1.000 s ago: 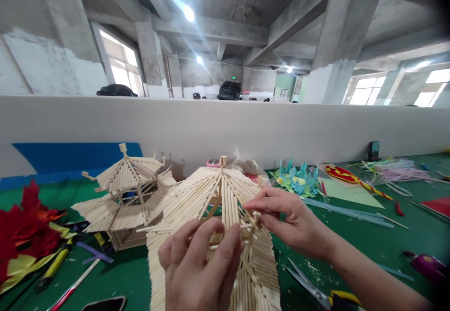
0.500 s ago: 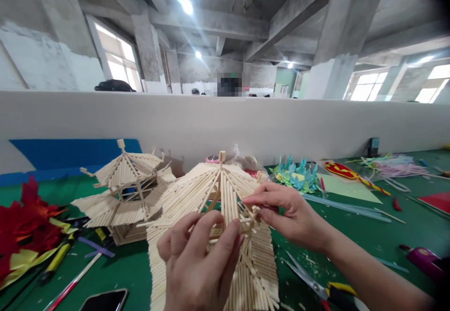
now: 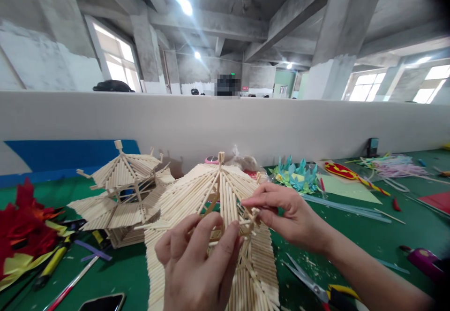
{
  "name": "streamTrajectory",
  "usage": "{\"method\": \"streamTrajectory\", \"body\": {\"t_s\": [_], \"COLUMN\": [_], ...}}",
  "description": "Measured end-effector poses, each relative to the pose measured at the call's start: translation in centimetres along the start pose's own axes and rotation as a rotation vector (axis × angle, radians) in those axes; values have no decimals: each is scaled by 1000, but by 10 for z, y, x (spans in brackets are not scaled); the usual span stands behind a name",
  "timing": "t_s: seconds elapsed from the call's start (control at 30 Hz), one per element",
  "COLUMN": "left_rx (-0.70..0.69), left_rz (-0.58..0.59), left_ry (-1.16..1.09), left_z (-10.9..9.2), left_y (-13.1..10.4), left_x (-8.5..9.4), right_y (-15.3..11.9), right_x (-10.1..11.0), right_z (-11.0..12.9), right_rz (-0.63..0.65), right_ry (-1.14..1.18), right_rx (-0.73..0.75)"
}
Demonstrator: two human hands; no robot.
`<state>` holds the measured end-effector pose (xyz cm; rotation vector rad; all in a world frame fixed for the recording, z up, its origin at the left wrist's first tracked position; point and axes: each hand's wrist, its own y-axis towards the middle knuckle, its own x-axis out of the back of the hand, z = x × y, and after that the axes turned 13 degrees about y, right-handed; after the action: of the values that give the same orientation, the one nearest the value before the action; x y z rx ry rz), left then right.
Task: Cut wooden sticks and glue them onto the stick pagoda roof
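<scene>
A pavilion model of pale wooden sticks (image 3: 186,193) stands in the middle, its slanted roof rising to a short post. My left hand (image 3: 200,264) is at the front of its roof, fingers bent and pressed against the sticks at the lower edge; what its fingertips grip is hidden. On the right side of the roof, my right hand (image 3: 281,210) pinches near a small stick end at a corner, thumb and index finger close together. Beside it on the left stands a second, smaller stick pavilion (image 3: 123,172) with two roof tiers.
Scissors (image 3: 309,280) lie open on the green table (image 3: 355,250) beneath my right forearm. Red flowers (image 3: 28,231), a yellow pen and a phone (image 3: 103,302) are at left. Blue paper petals (image 3: 297,175) and strips lie at back right, before a white partition (image 3: 225,123).
The view has shifted slightly, moving the left-hand objects a little to the left. Both hands keep nearly the same pose on the model.
</scene>
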<state>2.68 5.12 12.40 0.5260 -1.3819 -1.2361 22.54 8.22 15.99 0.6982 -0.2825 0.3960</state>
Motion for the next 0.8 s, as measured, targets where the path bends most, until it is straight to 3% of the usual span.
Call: {"method": "streamTrajectory", "body": {"t_s": [0.37,0.57,0.7,0.8], "left_rx": [8,9,8,2], "left_rz": [-30,-21,-50,-81], "left_ry": [16,11,10,12], "left_z": [-1,-2,0,4], "left_y": [-1,1,-4,-20], "left_x": [-3,5,24,44], "right_y": [0,-5,-19,-39], "right_x": [-1,1,6,9], "right_z": [1,3,7,10], "right_rz": [3,-1,-167,-344], "right_ry": [-6,-93,-53,41], "right_rx": [-6,-6,-60,-80]}}
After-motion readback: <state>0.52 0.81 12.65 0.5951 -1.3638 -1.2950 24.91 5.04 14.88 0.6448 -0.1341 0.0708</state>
